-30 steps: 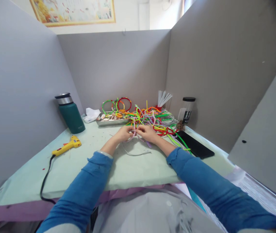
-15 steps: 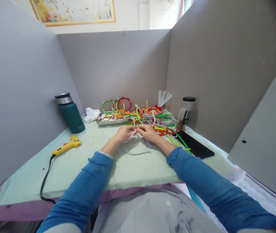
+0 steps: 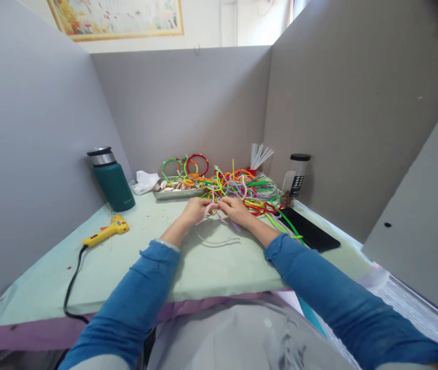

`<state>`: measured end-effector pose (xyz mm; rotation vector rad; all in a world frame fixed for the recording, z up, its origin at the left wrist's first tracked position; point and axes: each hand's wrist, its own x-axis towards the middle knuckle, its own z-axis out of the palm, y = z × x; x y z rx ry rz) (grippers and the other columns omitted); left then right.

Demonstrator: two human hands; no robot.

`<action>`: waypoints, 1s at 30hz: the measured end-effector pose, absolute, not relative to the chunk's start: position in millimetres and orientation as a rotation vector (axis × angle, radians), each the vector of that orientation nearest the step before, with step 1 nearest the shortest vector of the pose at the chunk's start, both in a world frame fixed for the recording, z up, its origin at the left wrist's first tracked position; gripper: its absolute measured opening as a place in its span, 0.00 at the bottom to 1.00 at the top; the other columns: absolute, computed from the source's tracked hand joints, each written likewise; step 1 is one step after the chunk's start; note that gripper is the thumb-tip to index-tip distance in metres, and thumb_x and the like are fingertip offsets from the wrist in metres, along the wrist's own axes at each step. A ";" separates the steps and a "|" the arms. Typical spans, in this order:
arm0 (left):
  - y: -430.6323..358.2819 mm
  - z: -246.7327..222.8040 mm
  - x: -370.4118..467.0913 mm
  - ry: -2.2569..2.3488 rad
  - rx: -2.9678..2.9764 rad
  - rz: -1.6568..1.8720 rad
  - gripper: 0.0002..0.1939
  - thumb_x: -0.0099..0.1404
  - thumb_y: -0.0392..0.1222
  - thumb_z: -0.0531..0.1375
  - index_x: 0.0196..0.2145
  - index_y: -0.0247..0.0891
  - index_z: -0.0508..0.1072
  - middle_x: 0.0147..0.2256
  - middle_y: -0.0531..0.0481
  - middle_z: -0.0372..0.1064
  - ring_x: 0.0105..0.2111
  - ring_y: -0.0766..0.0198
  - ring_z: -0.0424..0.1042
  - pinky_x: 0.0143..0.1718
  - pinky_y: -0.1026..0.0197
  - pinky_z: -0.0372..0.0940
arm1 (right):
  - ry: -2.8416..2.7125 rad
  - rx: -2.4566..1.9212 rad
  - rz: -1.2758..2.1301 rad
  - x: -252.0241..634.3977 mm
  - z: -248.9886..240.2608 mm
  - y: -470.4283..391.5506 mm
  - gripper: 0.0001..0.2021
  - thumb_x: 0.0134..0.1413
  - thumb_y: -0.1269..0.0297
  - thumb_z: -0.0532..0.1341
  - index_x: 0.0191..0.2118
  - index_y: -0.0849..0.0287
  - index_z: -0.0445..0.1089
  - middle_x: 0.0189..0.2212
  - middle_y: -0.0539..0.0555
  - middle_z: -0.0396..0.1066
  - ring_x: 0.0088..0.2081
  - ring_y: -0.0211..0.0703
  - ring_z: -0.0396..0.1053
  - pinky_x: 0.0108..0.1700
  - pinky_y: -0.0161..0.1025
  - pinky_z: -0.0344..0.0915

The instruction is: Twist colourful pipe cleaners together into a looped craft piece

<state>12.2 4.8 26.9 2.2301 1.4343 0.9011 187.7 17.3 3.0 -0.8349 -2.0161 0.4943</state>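
Note:
My left hand (image 3: 196, 209) pinches a pink fuzzy stem (image 3: 211, 207) near the middle of the table. Close beside it, my right hand (image 3: 234, 209) has its fingers closed on the same pink stem. Purple and pink ends hang below my fingers. A thin grey stem (image 3: 219, 243) lies curved on the cloth just in front of my hands. Behind them spreads a tangled pile of coloured fuzzy stems (image 3: 253, 190). My fingertips partly hide the held piece.
A metal tray (image 3: 180, 195) of shells, with coloured rings behind it, stands at the back. At left are a green bottle (image 3: 113, 185) and a yellow glue gun (image 3: 105, 234) with a black cord. At right are a clear container (image 3: 297, 177) and a black flat object (image 3: 311, 229).
The fingers of my left hand have shifted slightly around the pink stem. The grey stem in front of my hands has moved a little and shows two strands near its right end.

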 end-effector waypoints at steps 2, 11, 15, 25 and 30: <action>5.9 26.3 11.0 1.453 2.205 0.918 0.21 0.55 0.54 0.55 0.29 0.32 0.78 0.23 0.50 0.71 0.23 0.69 0.62 0.25 0.68 0.54 | -2.010 -0.844 0.494 187.6 2.2 17.9 0.14 0.54 0.60 0.50 0.22 0.61 0.61 0.18 0.46 0.58 0.24 0.33 0.55 0.27 0.32 0.50; 4.0 27.0 9.8 1.452 2.119 0.867 0.25 0.52 0.59 0.56 0.26 0.31 0.77 0.16 0.54 0.61 0.18 0.72 0.54 0.21 0.67 0.49 | -2.023 -0.861 0.469 187.0 -0.6 21.7 0.13 0.52 0.60 0.53 0.22 0.62 0.62 0.18 0.46 0.56 0.23 0.32 0.53 0.26 0.31 0.48; 4.9 26.4 10.9 1.402 2.019 0.937 0.24 0.50 0.58 0.58 0.30 0.31 0.76 0.21 0.51 0.68 0.18 0.72 0.57 0.21 0.67 0.53 | -2.021 -0.830 0.490 187.2 0.1 22.9 0.13 0.52 0.60 0.53 0.22 0.62 0.62 0.18 0.46 0.56 0.23 0.32 0.53 0.26 0.31 0.48; 5.3 24.5 10.4 1.333 1.784 0.980 0.24 0.47 0.56 0.61 0.34 0.33 0.74 0.25 0.50 0.70 0.13 0.75 0.55 0.14 0.67 0.51 | -2.045 -0.806 0.470 187.9 -1.7 22.8 0.13 0.52 0.61 0.52 0.22 0.62 0.63 0.18 0.46 0.57 0.23 0.32 0.54 0.26 0.31 0.49; 6.0 24.7 8.6 1.346 1.719 0.907 0.23 0.46 0.56 0.63 0.32 0.32 0.75 0.22 0.51 0.68 0.11 0.76 0.53 0.13 0.67 0.48 | -2.089 -0.824 0.442 187.3 -2.9 22.3 0.13 0.52 0.61 0.52 0.23 0.63 0.64 0.18 0.46 0.58 0.22 0.31 0.53 0.26 0.31 0.48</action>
